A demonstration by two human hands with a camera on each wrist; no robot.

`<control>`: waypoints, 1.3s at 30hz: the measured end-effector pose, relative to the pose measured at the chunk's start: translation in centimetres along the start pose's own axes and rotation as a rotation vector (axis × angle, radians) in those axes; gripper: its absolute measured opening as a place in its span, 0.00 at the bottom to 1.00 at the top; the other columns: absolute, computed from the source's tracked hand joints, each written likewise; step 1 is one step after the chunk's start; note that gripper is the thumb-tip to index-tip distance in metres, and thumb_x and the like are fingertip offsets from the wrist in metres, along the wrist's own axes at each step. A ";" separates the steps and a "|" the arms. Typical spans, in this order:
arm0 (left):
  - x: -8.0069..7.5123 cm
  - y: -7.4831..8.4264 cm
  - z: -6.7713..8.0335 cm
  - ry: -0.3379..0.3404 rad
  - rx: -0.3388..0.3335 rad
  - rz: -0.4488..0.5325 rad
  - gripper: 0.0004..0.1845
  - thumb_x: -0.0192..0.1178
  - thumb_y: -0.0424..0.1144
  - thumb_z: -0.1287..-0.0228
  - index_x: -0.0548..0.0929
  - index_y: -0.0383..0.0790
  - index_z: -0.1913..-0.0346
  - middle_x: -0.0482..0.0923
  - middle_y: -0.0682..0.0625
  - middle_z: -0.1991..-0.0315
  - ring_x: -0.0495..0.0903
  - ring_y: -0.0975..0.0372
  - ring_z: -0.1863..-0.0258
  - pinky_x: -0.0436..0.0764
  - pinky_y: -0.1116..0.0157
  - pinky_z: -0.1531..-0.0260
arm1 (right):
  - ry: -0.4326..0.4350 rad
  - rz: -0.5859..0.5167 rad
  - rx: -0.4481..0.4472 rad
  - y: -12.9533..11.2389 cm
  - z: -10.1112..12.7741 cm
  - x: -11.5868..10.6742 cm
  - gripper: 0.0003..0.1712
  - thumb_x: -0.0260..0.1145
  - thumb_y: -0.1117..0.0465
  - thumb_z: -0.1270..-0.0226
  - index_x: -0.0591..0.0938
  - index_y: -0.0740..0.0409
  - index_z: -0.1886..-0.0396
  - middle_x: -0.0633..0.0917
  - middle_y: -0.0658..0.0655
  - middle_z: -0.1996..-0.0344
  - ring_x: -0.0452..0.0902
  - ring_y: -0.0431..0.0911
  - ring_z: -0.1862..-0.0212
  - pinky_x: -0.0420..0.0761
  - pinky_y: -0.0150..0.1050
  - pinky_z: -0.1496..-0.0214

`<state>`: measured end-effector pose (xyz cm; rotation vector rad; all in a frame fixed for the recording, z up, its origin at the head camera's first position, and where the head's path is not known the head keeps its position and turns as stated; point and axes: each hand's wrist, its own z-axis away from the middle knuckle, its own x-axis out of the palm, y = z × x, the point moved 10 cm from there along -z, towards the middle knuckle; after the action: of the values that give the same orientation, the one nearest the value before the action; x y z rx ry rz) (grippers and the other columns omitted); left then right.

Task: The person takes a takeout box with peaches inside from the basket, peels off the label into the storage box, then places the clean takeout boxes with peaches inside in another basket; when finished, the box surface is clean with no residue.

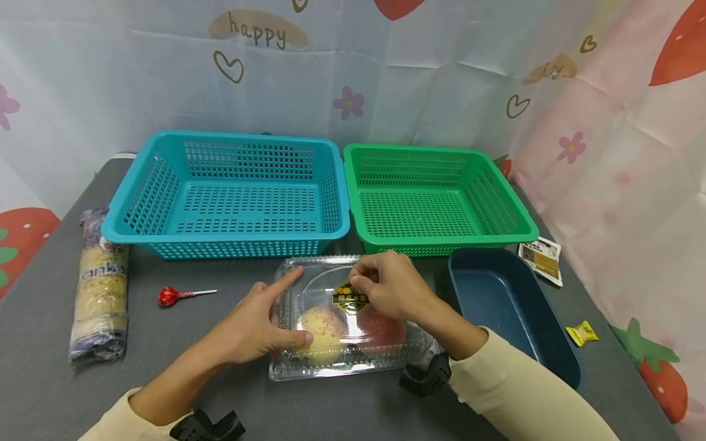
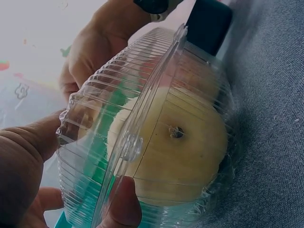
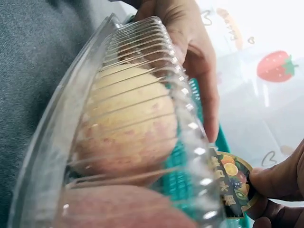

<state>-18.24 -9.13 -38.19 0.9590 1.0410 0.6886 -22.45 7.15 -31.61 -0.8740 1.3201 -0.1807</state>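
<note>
A clear plastic fruit box [image 1: 287, 369] with a ribbed lid lies at the table's middle, holding a yellowish round fruit [image 1: 321, 331] and a reddish one [image 1: 383, 332]. My left hand [image 1: 256, 327] holds the box's left side. Its index finger stretches over the lid and its thumb presses near the front; in the left wrist view another fingertip [image 2: 126, 204] lies against the rim. My right hand [image 1: 394, 285] pinches the edge of a black and gold fruit sticker [image 3: 235, 183] on the lid. How much still adheres is unclear.
Behind the box stand a blue basket [image 1: 226, 236] and a green basket [image 1: 441, 240]. A dark blue tray [image 1: 496, 306] is at right, near a small packet [image 1: 543, 257] and a yellow candy [image 1: 581, 333]. Leftward lie a red lollipop [image 1: 168, 296] and a wrapped roll pack [image 1: 102, 294].
</note>
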 end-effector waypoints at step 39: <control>0.1 -0.2 -0.1 0.011 0.004 0.018 0.57 0.79 0.44 0.56 0.56 0.53 0.24 0.61 0.37 0.59 0.76 0.56 0.87 0.79 0.58 0.84 | -0.100 -0.298 -0.076 2.1 4.0 -10.4 0.05 0.64 0.70 0.33 0.84 0.70 0.63 0.83 0.61 0.68 0.80 0.50 0.65 0.82 0.41 0.58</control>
<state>-18.30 -9.08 -38.46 0.9697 1.0453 0.7075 -22.59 16.42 -25.08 -1.1298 1.1051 -0.3168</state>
